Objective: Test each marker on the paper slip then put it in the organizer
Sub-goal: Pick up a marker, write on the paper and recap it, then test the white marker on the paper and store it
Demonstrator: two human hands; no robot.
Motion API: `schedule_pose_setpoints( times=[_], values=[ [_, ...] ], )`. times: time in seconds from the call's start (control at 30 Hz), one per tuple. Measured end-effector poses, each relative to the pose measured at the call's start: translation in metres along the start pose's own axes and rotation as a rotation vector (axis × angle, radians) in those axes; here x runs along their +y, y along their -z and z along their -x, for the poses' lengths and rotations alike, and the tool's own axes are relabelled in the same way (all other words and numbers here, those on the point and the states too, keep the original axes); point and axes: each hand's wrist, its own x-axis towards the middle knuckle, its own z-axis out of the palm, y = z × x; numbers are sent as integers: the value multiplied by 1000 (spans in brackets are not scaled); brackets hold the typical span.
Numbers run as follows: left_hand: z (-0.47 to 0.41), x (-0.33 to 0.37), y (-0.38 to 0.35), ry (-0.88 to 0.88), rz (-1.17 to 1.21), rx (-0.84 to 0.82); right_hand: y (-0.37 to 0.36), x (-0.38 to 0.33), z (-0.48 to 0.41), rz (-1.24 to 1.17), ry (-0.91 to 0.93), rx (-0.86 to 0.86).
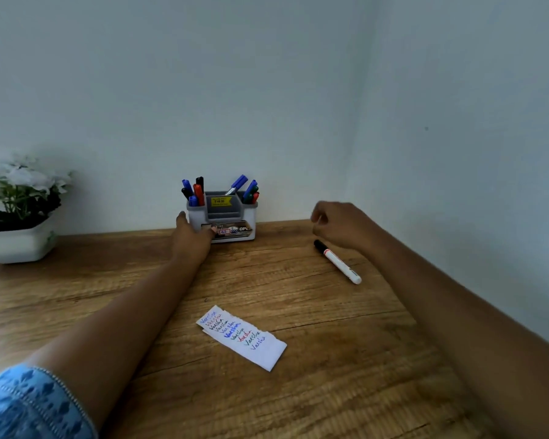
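A grey-and-white organizer [235,217] stands at the back of the table against the wall, with several blue, black, red and green markers upright in its side and middle compartments. My left hand [192,237] grips its lower left front corner. A white marker with a black cap [338,262] lies on the table to the right. Just above its capped end hovers my right hand [339,224], fingers loosely curled with nothing in them. A white paper slip [244,339] covered in coloured handwriting lies in the middle of the table.
A white pot with a white-flowered plant [18,210] sits at the far left. The wooden table [330,391] meets walls at the back and along the right side.
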Motion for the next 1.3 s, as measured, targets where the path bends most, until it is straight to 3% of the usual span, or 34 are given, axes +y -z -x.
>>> schedule_pose_setpoints(
  times=[0.17,0.3,0.4,0.5,0.57,0.63,0.8,0.97,1.1,1.2,1.3],
  values=[
    [32,2,11,82,-57,-16,-30,31,26,186,-204,-100],
    [63,-2,35,79,-121,-74,-41,32,27,262,-160,-69],
    [91,4,47,-65,-245,-199,-41,20,29,143,-70,-37],
    [114,19,48,-318,-383,-321,-36,4,35,-36,129,61],
    [124,30,47,-476,-426,-331,-29,-7,41,-117,253,111],
    [128,39,49,-529,-414,-329,-21,-17,48,-210,332,129],
    [122,45,59,-480,-399,-393,-13,-30,59,-656,335,153],
    [118,48,58,-238,-53,-518,-7,-39,65,-925,291,133],
    [119,51,57,-125,95,-572,-9,-45,68,-1420,187,22],
    [124,50,53,-82,146,-608,-20,-54,70,-1433,162,-111],
    [125,50,51,-69,129,-614,-25,-61,71,-1419,125,-91]
  ],
)
